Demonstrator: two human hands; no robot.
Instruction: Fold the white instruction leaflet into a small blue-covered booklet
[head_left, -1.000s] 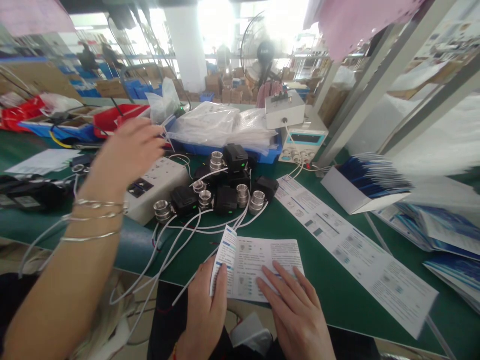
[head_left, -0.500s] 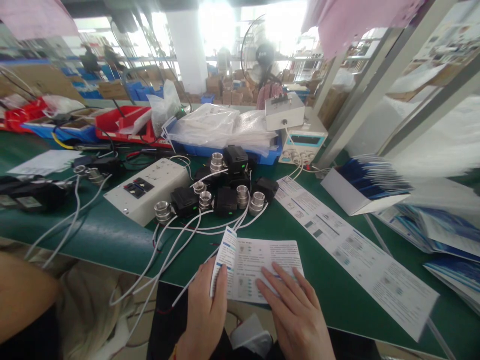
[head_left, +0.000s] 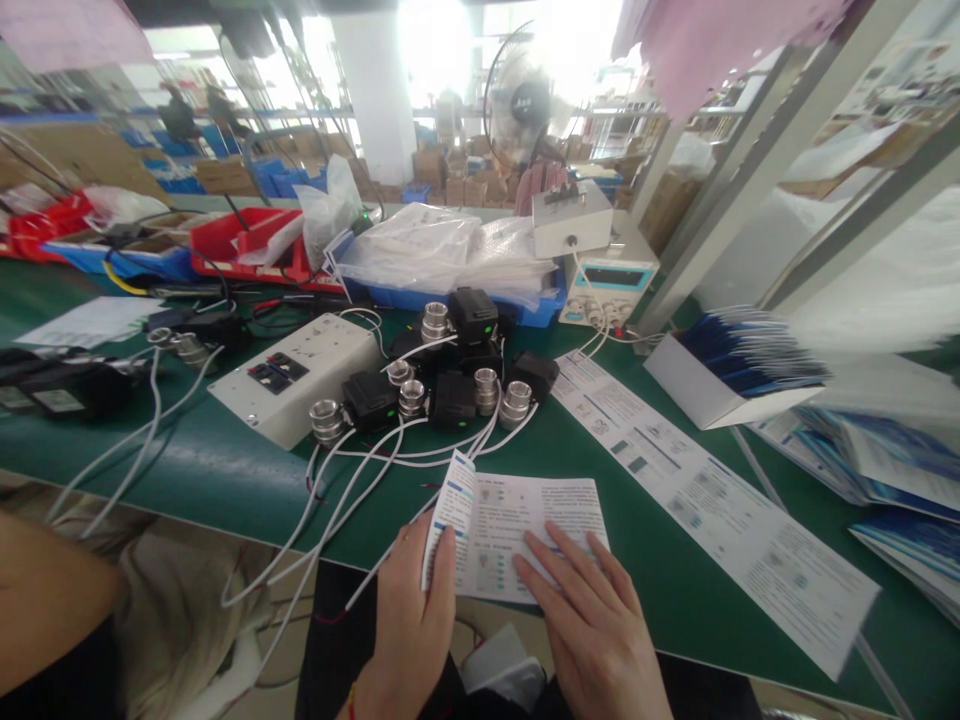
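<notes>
A printed folded leaflet [head_left: 502, 515] lies partly opened at the front edge of the green table, its left panels raised. Those raised panels are pinched between the thumb and fingers of my left hand [head_left: 416, 590]. My right hand [head_left: 589, 610] rests flat on the leaflet's right part, fingers spread. Just beyond the leaflet stand several black motorized valves [head_left: 454, 400] with silver threaded metal bodies and white cables. To the right, a long unfolded printed sheet [head_left: 697, 500] lies slantwise on the table.
A white box of folded leaflets [head_left: 739, 410] and loose blue leaflets [head_left: 832, 460] are at the right. A grey switch box [head_left: 300, 375] sits left of the valves. Behind stand red bins [head_left: 247, 240] and a power supply [head_left: 611, 290]. Another person's arm [head_left: 56, 590] is at lower left.
</notes>
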